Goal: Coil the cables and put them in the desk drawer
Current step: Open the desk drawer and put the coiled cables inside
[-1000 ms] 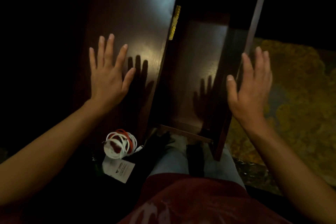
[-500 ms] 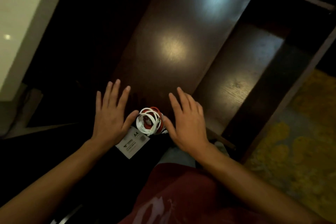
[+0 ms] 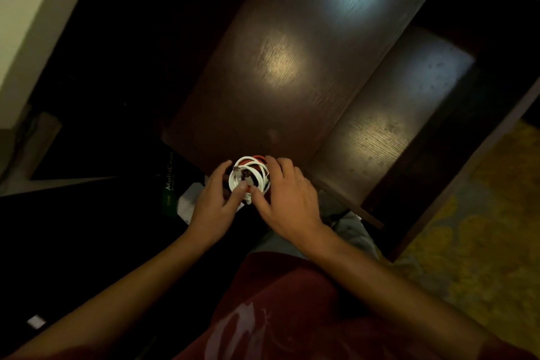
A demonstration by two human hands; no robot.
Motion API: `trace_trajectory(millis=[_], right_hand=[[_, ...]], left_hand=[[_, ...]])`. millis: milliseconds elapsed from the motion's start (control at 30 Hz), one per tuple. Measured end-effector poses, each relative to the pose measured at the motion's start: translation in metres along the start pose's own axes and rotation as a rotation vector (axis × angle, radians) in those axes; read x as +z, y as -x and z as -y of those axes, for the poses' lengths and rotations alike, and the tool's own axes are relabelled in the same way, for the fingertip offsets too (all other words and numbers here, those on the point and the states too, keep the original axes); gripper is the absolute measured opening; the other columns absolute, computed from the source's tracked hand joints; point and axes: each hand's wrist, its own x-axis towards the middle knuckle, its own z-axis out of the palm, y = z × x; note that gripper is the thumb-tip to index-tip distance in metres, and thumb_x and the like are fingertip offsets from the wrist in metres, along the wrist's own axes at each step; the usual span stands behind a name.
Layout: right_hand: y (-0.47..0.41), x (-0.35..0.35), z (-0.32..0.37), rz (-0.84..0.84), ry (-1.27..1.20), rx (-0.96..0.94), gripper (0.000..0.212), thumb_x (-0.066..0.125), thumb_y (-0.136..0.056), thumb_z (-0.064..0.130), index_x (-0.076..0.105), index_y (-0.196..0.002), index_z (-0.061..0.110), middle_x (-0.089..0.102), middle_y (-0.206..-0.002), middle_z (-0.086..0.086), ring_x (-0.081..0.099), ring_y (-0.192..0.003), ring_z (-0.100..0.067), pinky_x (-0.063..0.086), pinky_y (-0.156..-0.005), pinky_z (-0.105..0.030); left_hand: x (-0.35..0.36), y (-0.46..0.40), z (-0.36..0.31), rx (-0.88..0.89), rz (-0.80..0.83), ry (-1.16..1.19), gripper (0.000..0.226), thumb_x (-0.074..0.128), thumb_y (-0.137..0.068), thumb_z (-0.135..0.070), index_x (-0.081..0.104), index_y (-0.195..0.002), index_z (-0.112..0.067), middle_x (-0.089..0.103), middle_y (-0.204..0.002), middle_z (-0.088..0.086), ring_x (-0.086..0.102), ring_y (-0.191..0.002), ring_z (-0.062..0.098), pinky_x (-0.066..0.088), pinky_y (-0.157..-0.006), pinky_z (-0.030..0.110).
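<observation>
Because the coiled white and red cables (image 3: 249, 177) at lower centre look light, soft and springy, close your left hand (image 3: 214, 206) and right hand (image 3: 287, 199), whose spread fingers already touch the bundle, around the whole loop.

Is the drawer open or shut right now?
Open. The drawer is pulled out beside the desk top, its bare wooden floor showing. The cables are not in it; they sit between both hands.

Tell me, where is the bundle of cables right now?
The cable bundle sits low in the head view, at the desk top's near edge, cupped between the left hand and right hand.
</observation>
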Motion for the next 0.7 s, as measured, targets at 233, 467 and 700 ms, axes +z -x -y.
trace_trajectory(millis=[233, 467, 700], right_hand=[[-0.002, -0.002, 0.002, 0.044, -0.093, 0.122, 0.066, 0.055, -0.093, 0.056, 0.043, -0.146, 0.018, 0.05, -0.131, -0.003, 0.056, -0.118, -0.024, 0.047, -0.086, -0.036], [0.005, -0.007, -0.004, 0.017, -0.226, 0.204, 0.056, 0.057, -0.091, 0.057, 0.053, -0.134, 0.021, 0.05, -0.126, -0.001, 0.053, -0.117, -0.021, 0.048, -0.087, -0.036], [0.01, -0.045, -0.033, -0.149, -0.368, 0.281, 0.053, 0.061, -0.085, 0.051, 0.059, -0.13, 0.023, 0.055, -0.124, 0.002, 0.056, -0.114, -0.017, 0.049, -0.09, -0.034]], left_hand=[[0.002, -0.01, -0.011, -0.093, 0.012, 0.154, 0.047, 0.061, -0.1, -0.022, 0.046, -0.145, -0.02, 0.062, -0.129, -0.003, 0.063, -0.108, 0.004, 0.055, -0.085, 0.016], [0.009, -0.007, -0.024, -0.187, 0.045, 0.351, 0.04, 0.067, -0.096, -0.015, 0.054, -0.132, -0.023, 0.067, -0.117, -0.002, 0.068, -0.106, 0.02, 0.061, -0.074, 0.031], [0.027, -0.008, -0.08, -0.14, 0.064, 0.454, 0.03, 0.07, -0.093, -0.012, 0.056, -0.116, -0.026, 0.07, -0.106, 0.005, 0.072, -0.082, 0.016, 0.056, -0.059, 0.027]])
